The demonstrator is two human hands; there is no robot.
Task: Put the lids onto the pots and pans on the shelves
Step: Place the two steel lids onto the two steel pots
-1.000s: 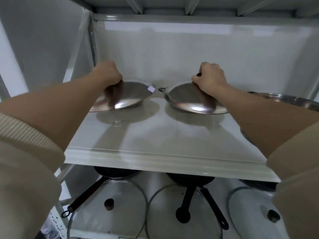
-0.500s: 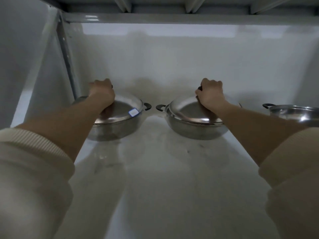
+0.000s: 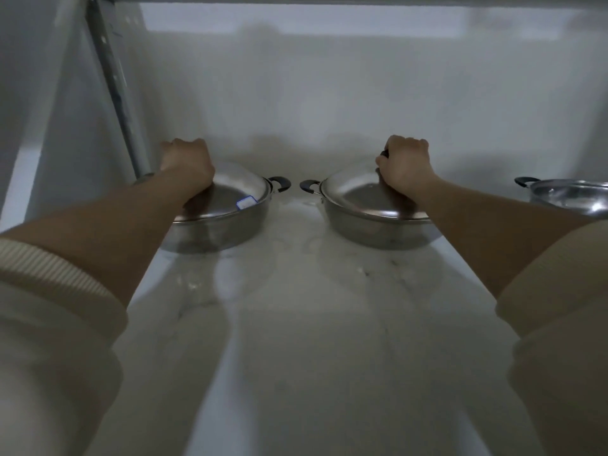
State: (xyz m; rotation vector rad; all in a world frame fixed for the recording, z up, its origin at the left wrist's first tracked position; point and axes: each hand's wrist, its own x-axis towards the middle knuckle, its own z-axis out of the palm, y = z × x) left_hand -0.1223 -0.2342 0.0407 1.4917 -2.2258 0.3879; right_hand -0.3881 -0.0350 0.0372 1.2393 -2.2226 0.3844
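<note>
Two low steel pots stand side by side at the back of a white shelf [image 3: 296, 324]. The left pot [image 3: 227, 228] carries a domed steel lid [image 3: 230, 195] with a small white sticker. My left hand [image 3: 186, 162] is closed over that lid's knob, which is hidden. The right pot [image 3: 371, 230] has a matching steel lid [image 3: 358, 199] lying on it. My right hand [image 3: 403, 164] grips its dark knob. Both lids rest on their pots' rims.
A third steel pot [image 3: 572, 197] without a lid stands at the right edge of the shelf. A grey metal upright [image 3: 115, 90] rises at the back left. White walls close the back and left; the shelf above sits close overhead.
A second ago both lids hung tilted above the shelf; they came down onto the pots. The view has moved in closer, and the lower shelf has dropped out of sight.
</note>
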